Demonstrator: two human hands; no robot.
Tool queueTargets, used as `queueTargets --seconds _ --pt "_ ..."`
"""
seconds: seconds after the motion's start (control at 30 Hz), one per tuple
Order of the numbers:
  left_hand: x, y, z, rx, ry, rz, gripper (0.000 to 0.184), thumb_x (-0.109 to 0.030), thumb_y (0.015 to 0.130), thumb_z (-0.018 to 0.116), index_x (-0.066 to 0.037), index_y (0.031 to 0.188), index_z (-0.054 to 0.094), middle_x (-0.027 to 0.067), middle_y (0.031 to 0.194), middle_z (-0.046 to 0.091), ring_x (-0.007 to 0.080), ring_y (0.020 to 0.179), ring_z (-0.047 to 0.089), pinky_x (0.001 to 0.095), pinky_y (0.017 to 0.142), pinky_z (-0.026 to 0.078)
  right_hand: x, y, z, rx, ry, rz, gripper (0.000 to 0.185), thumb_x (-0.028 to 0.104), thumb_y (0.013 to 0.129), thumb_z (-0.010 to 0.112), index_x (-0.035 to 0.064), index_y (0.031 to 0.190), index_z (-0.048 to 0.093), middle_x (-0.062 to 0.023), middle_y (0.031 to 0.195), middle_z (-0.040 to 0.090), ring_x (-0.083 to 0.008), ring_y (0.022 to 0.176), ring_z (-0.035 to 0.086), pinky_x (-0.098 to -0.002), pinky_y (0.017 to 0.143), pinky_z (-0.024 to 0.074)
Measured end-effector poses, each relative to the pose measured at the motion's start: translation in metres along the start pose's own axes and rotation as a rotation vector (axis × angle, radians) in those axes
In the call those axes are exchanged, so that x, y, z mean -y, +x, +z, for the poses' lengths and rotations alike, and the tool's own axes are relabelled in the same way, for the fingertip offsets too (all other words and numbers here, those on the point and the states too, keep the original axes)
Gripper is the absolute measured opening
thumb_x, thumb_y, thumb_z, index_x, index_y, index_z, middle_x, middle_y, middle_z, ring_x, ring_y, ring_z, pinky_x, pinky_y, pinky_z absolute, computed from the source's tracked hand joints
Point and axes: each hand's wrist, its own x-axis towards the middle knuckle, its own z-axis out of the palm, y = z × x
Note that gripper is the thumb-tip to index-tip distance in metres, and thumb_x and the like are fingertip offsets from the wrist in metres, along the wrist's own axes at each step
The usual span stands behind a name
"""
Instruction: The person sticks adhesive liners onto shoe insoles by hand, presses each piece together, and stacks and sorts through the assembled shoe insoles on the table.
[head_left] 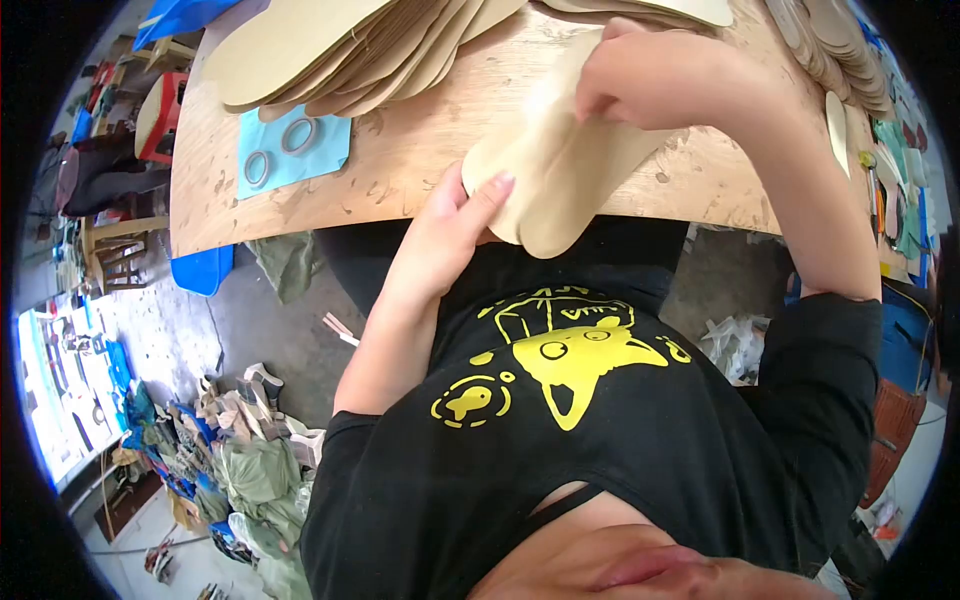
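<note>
Beige insole-shaped pieces (560,190) lie one over another at the table's front edge, their rounded ends jutting past it. My left hand (462,220) grips their left side, the thumb on top and the other fingers hidden underneath. Over the far part of these pieces is my right hand (640,85), its fingers curled and pressed together; what it pinches, if anything, is hidden. A big fanned stack of similar beige pieces (350,55) sits at the back left of the table. In front of that stack, two rolls of tape (299,136) rest on a light blue sheet (325,165).
More stacked pieces (835,50) stand at the table's right end, others at its back edge. Tools (880,200) are at the far right. Below the wooden table (400,180) are a blue container (203,270) and a heap of fabric scraps (255,470) on the floor.
</note>
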Motion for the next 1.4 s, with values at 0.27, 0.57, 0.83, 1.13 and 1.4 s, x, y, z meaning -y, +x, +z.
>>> queueTargets --seconds 0.27,0.57,0.83,1.13,1.4 --pt "-0.002 0.006 -0.011 0.223 -0.037 -0.116 0.055 -0.022 0.094 0.062 0.002 0.140 0.043 0.0113 0.127 0.060 0.0170 0.108 0.064 0.0339 0.085 0.057 -0.047 0.032 0.048 -0.211 0.097 -0.319 0.024 0.008 0.084 0.061 0.0103 0.107 0.068 -0.0047 0.110 0.065 -0.0247 0.118 0.052 -0.0416 0.113 0.0298" --pt "0.002 0.019 0.001 0.231 -0.042 -0.163 0.059 -0.017 0.093 0.064 0.002 0.143 0.039 0.0114 0.124 0.061 0.0153 0.108 0.063 0.0315 0.084 0.056 -0.026 0.015 0.071 -0.867 -0.013 -0.202 0.035 0.015 0.089 0.062 0.0088 0.123 0.059 -0.0057 0.102 0.064 -0.0212 0.110 0.059 -0.0395 0.108 0.0378" --pt "0.019 0.016 0.016 0.173 0.144 0.152 0.055 -0.014 0.092 0.067 0.003 0.136 0.037 0.0145 0.122 0.060 0.0180 0.109 0.062 0.0324 0.091 0.052 -0.023 -0.041 0.141 -0.439 1.301 0.405 0.066 0.040 0.097 0.062 -0.0021 0.141 0.038 -0.0117 0.101 0.066 -0.0156 0.080 0.066 -0.0277 0.071 0.0556" --pt "-0.026 -0.013 0.059 0.315 0.467 0.281 0.062 -0.020 0.093 0.070 0.005 0.132 0.029 0.0235 0.115 0.064 0.0245 0.103 0.067 0.0353 0.091 0.053 -0.003 -0.015 0.153 -0.715 1.977 0.014 0.050 0.026 0.103 0.049 0.0072 0.147 0.033 -0.0157 0.126 0.061 -0.0214 0.107 0.065 -0.0370 0.087 0.0567" --pt "-0.018 -0.014 0.064 0.281 0.599 0.415 0.064 -0.022 0.091 0.072 0.006 0.132 0.031 0.0254 0.116 0.064 0.0296 0.104 0.068 0.0380 0.092 0.053 0.006 -0.019 0.143 -0.594 2.080 -0.257 0.056 0.024 0.102 0.050 0.0030 0.149 0.029 -0.0201 0.138 0.050 -0.0297 0.126 0.054 -0.0423 0.096 0.0536"
